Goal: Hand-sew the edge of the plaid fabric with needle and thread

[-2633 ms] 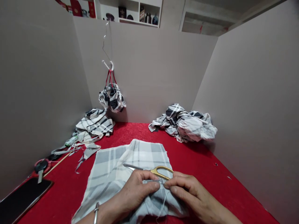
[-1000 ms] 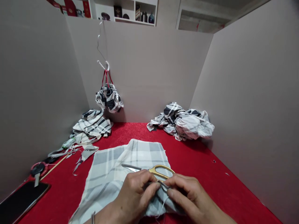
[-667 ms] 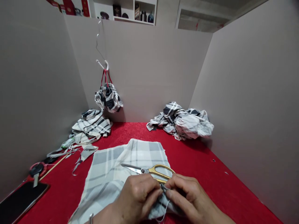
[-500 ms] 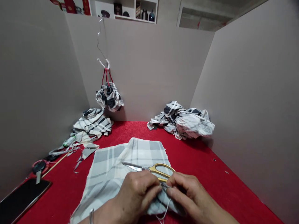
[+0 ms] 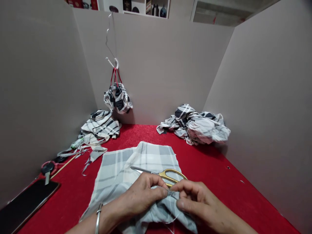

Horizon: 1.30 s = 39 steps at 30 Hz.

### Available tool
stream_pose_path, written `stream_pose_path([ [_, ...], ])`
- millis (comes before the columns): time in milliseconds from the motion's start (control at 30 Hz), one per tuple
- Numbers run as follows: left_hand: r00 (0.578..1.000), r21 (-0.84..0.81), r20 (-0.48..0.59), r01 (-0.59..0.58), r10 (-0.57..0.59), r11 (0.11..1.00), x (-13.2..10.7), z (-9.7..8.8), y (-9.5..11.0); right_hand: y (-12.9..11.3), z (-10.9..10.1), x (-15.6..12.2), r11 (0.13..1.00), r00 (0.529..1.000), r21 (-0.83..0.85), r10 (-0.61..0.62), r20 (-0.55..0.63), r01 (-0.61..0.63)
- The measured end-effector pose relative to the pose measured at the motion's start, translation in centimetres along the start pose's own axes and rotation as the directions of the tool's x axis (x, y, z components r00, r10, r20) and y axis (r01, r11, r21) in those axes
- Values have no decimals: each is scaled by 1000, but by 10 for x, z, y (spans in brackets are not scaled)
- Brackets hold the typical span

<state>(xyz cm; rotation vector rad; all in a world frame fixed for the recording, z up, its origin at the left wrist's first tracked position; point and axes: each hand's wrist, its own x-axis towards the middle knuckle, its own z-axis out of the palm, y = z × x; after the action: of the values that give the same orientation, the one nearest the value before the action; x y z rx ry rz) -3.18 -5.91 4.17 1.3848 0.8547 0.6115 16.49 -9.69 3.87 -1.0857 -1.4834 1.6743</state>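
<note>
One flat checked cloth [image 5: 122, 169] lay on the red table cover [image 5: 207, 169], its near edge gathered under two hands. The left hand [image 5: 143, 191] was closed in a pinch, with thumb and forefinger gripping a raised fold of that cloth. The right hand [image 5: 195, 201] was closed in the same way on the same fold, its fingertips touching those of the left. One white thread [image 5: 174, 214] trailed down from the point of the pinch; whether a needle was held there could not be told. One pair of scissors [image 5: 168, 174] with gold handles rested on the cloth just beyond the knuckles. One bracelet [image 5: 97, 217] circled the left wrist.

Two crumpled heaps of checked fabric sat by the back wall, one at left [image 5: 101, 125] and one at right [image 5: 200, 125]. A third bundle [image 5: 118, 99] hung from one hook [image 5: 114, 61]. Several cut strips [image 5: 90, 152] lay beside the left heap, and one dark phone [image 5: 26, 203] lay at the near left corner.

Compared with half a second before, both hands remained pinched at the near edge and the scissors had not shifted on the cloth. More of the bracelet and forearm was showing.

The items on the shelf [image 5: 136, 5] were too small for any writing to be read.
</note>
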Motion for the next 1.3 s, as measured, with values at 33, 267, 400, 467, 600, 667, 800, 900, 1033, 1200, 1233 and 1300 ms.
stream_pose_path([
  [33,1000,-3,-7,-8,8,1000,0,0,-1,0,0,0,1000,1000,-28,-8,-3,8],
  [267,1000,-11,5,8,-8,1000,-2,1,2,-1,0,-1,996,1000,-91,9,4,-8],
  [400,1000,-46,12,7,-6,999,-3,1,2,-2,0,0,997,1000,-77,13,-12,-14],
  [467,1000,-52,9,7,-7,999,-2,1,1,-1,1,1,998,1000,-59,12,-1,-12],
  [600,1000,-54,19,18,-17,998,0,0,0,1,2,2,1000,1000,-17,1,30,0],
  [667,1000,-59,21,9,-8,998,-1,-1,1,1,2,2,1000,1000,-17,-5,18,6],
  [800,998,-141,42,44,-39,989,-2,-2,4,1,-2,2,1000,1000,21,-16,-1,16],
  [900,996,-182,57,77,-67,980,-2,-5,4,3,-7,3,994,999,105,-11,-33,14],
  [1033,995,-162,73,82,-71,983,-2,-9,0,8,-9,5,988,1000,157,4,-19,-1],
  [1200,998,-164,46,60,-53,985,2,-8,-7,14,-9,9,987,999,160,22,-46,-15],
  [1233,998,-163,35,57,-52,985,3,-8,-8,15,-10,10,990,999,139,25,-42,-19],
  [1300,998,-147,18,70,-68,987,5,-9,-12,16,-10,10,990,998,135,48,-44,-41],
])
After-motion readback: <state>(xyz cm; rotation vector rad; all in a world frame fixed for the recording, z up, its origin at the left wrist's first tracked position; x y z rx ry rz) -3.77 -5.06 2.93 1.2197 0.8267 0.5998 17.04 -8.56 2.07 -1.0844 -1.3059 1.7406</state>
